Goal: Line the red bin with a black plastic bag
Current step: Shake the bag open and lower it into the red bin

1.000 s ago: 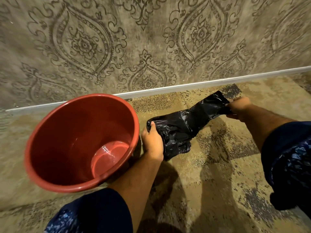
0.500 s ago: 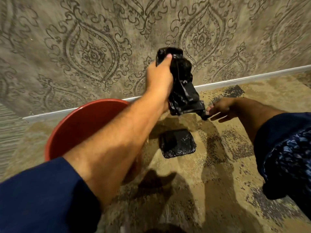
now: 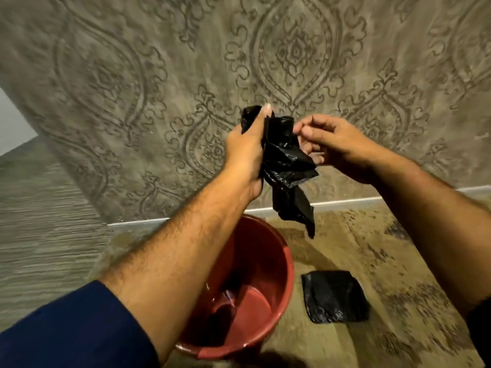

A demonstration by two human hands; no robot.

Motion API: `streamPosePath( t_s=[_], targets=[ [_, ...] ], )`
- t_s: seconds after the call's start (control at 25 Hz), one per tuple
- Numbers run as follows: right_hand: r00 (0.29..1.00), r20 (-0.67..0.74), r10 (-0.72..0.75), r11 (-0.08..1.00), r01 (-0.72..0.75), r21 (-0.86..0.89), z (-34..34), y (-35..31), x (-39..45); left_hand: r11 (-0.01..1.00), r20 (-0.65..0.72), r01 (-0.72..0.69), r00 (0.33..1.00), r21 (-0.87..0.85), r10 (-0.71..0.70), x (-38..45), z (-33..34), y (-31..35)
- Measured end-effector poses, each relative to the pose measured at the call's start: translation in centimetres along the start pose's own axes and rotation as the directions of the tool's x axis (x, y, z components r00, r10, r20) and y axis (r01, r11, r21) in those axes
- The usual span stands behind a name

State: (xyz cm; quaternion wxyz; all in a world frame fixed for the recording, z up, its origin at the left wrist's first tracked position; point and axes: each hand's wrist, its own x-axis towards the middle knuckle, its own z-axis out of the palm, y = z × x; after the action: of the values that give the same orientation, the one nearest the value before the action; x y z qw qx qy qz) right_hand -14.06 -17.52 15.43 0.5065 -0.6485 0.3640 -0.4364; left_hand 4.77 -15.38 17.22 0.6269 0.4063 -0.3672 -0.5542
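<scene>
A crumpled black plastic bag (image 3: 285, 166) hangs in the air in front of the wall, above the far rim of the red bin (image 3: 276, 266). My left hand (image 3: 245, 152) is shut on the bag's upper left part. To its right, my right hand (image 3: 329, 142) pinches the bag's top edge between thumb and fingers. The bin stands upright on the floor below my arms; my left forearm hides its left side. Nothing lies inside the part of the bin that shows.
A folded stack of black bags (image 3: 333, 296) lies on the patterned carpet (image 3: 372, 251) just right of the bin. The ornamented wall (image 3: 132, 88) with a white skirting board (image 3: 342, 201) stands right behind the bin.
Both hands have risen with the bag, from floor level to chest height. My right hand came up and took hold of the bag's top edge. The folded stack stayed on the carpet.
</scene>
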Motion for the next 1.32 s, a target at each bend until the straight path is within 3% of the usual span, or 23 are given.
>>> streamPosePath(
  t_s=[0.08, 0.2, 0.4, 0.48, 0.64, 0.8, 0.84, 0.96, 1.08, 1.32],
  targets=[
    [0.992, 0.055, -0.110, 0.987, 0.116, -0.109, 2.5, -1.5, 0.4, 0.999, 0.009, -0.027, 1.000, 0.025, 0.027, 0.7, -0.5, 0.8],
    [0.971, -0.025, -0.239, 0.953, 0.230, -0.198, 3.8, -1.5, 0.7, 0.995, 0.044, -0.079, 0.996, 0.063, 0.076, 1.6, -1.1, 0.7],
    [0.990, -0.041, -0.132, 0.968, 0.120, -0.219, 1.5, -2.0, 0.5, 0.956, 0.159, -0.228, 0.967, 0.187, 0.199, 3.4, -3.0, 1.1],
    [0.985, -0.135, -0.106, 0.978, 0.079, -0.194, 0.3, -2.0, 0.8, 0.919, 0.253, -0.283, 0.943, 0.275, 0.215, 3.8, -4.0, 2.0],
    [0.937, -0.331, -0.111, 0.994, 0.099, -0.054, -1.2, -2.5, 1.4, 0.728, 0.401, -0.374, 0.904, 0.575, 0.147, 4.5, -6.0, 3.9],
    [0.911, -0.395, -0.119, 0.978, 0.176, 0.112, -2.1, -3.3, 1.3, 0.506, 0.312, -0.335, 0.941, 0.795, 0.133, 4.8, -7.9, 5.1],
    [0.897, -0.426, -0.120, 0.973, 0.192, 0.128, -2.1, -3.5, 1.2, 0.489, 0.279, -0.312, 0.950, 0.815, 0.142, 4.8, -8.4, 5.4],
    [0.838, -0.523, -0.159, 0.962, 0.249, 0.108, -1.8, -3.9, 1.0, 0.645, 0.175, -0.214, 0.977, 0.734, 0.124, 4.5, -9.0, 6.4],
    [0.773, -0.557, -0.305, 0.937, 0.348, -0.031, -1.3, -4.9, 0.7, 0.753, 0.107, -0.244, 0.968, 0.611, 0.227, 3.9, -8.4, 8.7],
    [0.711, -0.453, -0.537, 0.832, 0.536, -0.145, 1.0, -8.9, 0.3, 0.757, 0.074, -0.491, 0.856, 0.431, 0.512, 1.0, -7.5, 15.4]
  ],
)
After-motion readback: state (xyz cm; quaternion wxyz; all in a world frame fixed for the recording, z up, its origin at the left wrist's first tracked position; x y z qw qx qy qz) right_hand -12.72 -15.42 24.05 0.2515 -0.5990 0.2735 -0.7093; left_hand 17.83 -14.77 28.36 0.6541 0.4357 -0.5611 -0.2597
